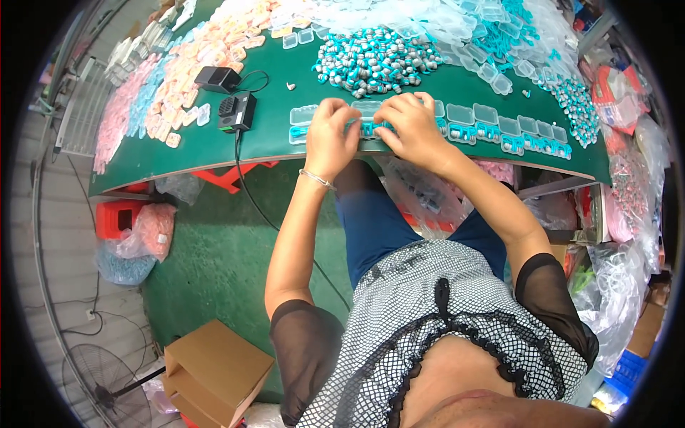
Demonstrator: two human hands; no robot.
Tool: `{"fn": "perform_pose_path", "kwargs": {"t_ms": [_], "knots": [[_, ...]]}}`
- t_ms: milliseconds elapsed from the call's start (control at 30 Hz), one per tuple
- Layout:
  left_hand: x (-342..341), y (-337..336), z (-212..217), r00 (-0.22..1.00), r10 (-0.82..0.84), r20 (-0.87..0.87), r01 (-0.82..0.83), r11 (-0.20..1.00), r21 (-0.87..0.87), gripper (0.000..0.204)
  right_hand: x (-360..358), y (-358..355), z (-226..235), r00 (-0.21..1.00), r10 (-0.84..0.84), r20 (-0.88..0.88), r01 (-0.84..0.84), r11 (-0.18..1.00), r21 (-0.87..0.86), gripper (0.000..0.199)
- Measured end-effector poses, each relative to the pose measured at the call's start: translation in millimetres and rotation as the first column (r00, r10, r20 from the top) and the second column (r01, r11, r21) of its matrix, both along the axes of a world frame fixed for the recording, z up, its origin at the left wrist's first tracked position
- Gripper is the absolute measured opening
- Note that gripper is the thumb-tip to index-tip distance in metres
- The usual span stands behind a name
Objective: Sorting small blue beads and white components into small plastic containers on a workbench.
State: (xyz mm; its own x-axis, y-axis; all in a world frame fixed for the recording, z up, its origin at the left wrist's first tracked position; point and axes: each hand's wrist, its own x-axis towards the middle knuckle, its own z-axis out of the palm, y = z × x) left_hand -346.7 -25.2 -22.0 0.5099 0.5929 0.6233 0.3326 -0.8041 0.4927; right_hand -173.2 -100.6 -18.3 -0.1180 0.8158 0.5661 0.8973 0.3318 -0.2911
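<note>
Along the table's near edge runs a row of small clear hinged cases (pixel 460 114) with their lids up. Teal and white parts (pixel 487 132) lie inside several of them. My left hand (pixel 331 134) is over the left end of the row, its fingers curled in and the thumb towards the other hand. Facing it, my right hand (pixel 410 126) bends its fingers and thumb down by a case with teal parts. Both hands look closed, but their fingers hide what they hold. Beyond them rises a heap of teal and white small parts (pixel 374 60).
A black box-shaped device (pixel 236 112) with a cable stands left of my hands, near a black adapter (pixel 217 79). Orange and white flat pieces (pixel 203 57) spread across the far left. Empty clear cases (pixel 492 71) pile up at the far right. A cardboard box (pixel 217 371) is on the floor.
</note>
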Motion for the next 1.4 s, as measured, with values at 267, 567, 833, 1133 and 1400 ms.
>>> {"fn": "perform_pose_path", "kwargs": {"t_ms": [267,567,833,1133,1400], "knots": [[25.9,49.4,5.3,0.961,0.17,-0.22,-0.182,0.983,-0.037,0.012,30.6,-16.8,11.1,0.998,-0.015,-0.069,0.014,1.0,-0.008,0.006],[44.1,60.7,-2.8,0.86,0.244,-0.449,-0.182,0.967,0.177,0.009,97.0,-52.7,21.0,0.987,-0.143,-0.072,0.145,0.989,0.031,0.004],[41.7,60.3,-0.3,0.897,0.186,-0.402,-0.117,0.975,0.189,0.005,165.1,-78.4,22.2,0.93,-0.235,-0.281,0.237,0.971,-0.026,0.005],[31.4,76.1,5.0,0.966,0.042,-0.256,-0.113,0.956,-0.27,0.014,273.3,-64.0,-0.3,0.726,-0.666,0.172,0.684,0.724,-0.084,0.017],[41.8,72.2,9.0,0.995,-0.08,0.058,0.097,0.702,-0.706,0.021,304.4,-51.0,-19.6,0.726,-0.599,0.339,0.666,0.735,-0.129,0.019]]}}
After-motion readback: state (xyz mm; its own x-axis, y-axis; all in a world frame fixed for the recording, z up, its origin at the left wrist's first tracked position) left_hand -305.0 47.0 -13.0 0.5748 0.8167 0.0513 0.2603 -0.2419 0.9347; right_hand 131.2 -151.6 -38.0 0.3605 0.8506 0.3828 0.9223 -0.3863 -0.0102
